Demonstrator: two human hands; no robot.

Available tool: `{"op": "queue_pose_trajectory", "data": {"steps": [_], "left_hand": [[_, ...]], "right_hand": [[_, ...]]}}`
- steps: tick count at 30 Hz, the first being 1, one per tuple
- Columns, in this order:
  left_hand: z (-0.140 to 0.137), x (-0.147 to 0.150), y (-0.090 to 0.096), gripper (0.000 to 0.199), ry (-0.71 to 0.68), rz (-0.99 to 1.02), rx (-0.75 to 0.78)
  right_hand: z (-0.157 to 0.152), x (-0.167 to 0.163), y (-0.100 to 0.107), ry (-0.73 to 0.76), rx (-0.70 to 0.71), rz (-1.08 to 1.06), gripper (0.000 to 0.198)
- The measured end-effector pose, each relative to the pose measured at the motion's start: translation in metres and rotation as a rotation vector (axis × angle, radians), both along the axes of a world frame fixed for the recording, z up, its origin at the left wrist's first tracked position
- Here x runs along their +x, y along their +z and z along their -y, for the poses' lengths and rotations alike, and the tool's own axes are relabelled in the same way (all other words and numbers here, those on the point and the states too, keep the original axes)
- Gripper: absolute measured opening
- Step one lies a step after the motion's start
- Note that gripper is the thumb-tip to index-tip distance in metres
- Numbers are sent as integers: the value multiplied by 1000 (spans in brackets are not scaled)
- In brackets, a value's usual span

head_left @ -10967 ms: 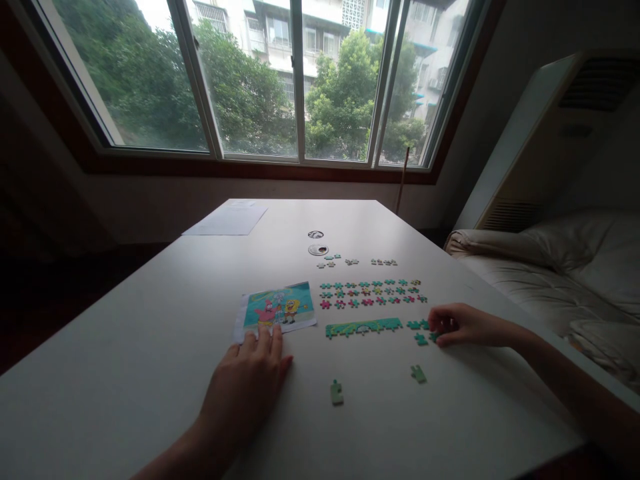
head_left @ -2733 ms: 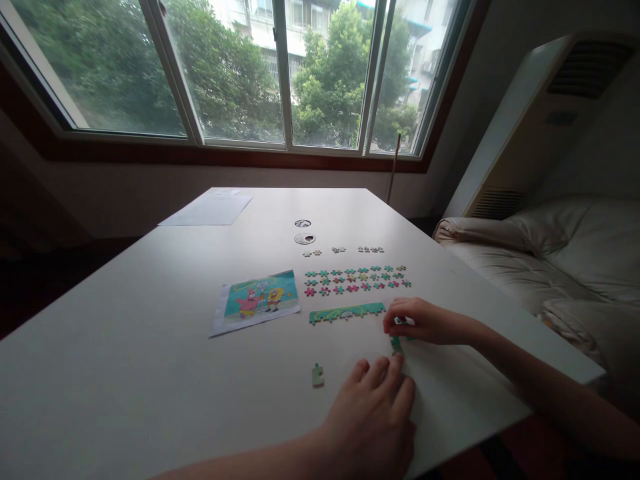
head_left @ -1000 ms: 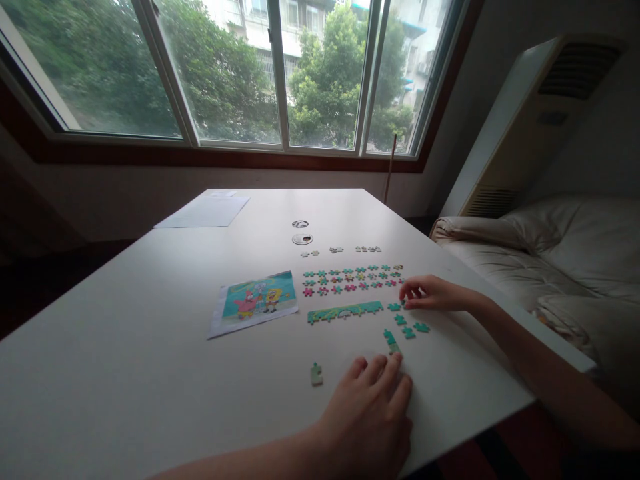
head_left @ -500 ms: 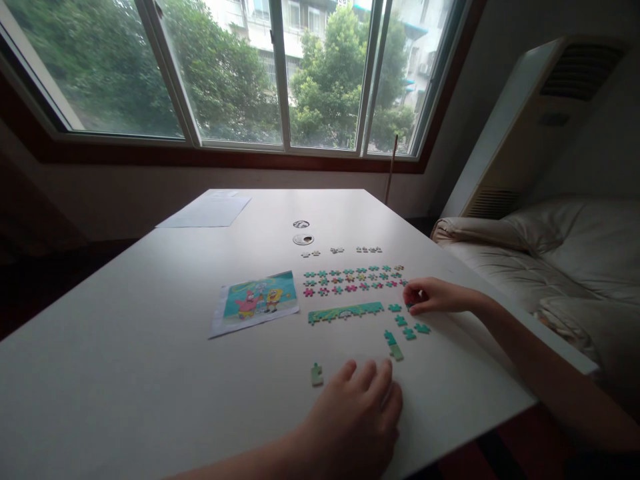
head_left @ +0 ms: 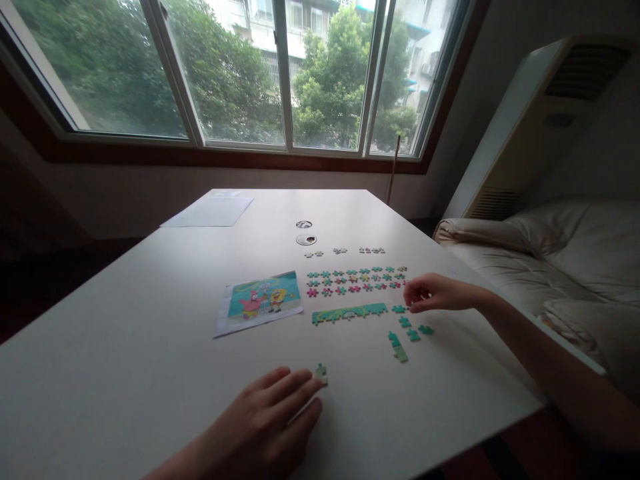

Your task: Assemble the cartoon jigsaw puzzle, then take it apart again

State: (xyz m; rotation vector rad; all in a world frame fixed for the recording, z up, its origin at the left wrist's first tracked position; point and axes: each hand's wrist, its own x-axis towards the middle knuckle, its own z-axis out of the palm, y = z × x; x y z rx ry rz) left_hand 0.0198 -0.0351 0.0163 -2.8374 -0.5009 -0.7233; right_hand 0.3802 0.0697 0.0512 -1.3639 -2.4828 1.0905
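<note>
Got the left hand low over the tabletop, fingers loose and mostly straight, not wrapped around anything. Touching the near side of a pale green puzzle piece with the fingertips, probably because of how thin and flat it seems: easier to steady from the edge than to pinch. Meanwhile, curling the right hand just beside a teal puzzle piece, thumb close to index. Can't tell about anything caught in there.

Just nearer than the right hand, a few loose teal pieces plus a seemingly joined pair, teal at the far end, pale green at the near one. Past the left hand, a joined strip, straight along the far edge, knobbly along the near one. Beyond that, three rows of loose pieces in teal, pink and yellow, likely spaced out for easy spotting. Also beyond the left hand, a cartoon picture sheet, face up, probably parked there for quick glances without covering any pieces.

Back at the left fingertips: matte pale green, knob on the far end, partly covered.
</note>
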Motion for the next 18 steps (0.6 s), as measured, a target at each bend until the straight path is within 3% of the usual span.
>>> {"op": "queue_pose_trajectory", "data": {"steps": [5,11,18], "left_hand": [[-1,4,-2,22,27,-4,-59],[-2,5,-5,21,35,-26,-111],[-2,1,-9,21,48,-80,-184]], "right_hand": [[8,-44,8,90,-88,-141,29],[18,-107,-3,257,-51,-196,19],[20,-133,-15,108,-225,-320,15]]}}
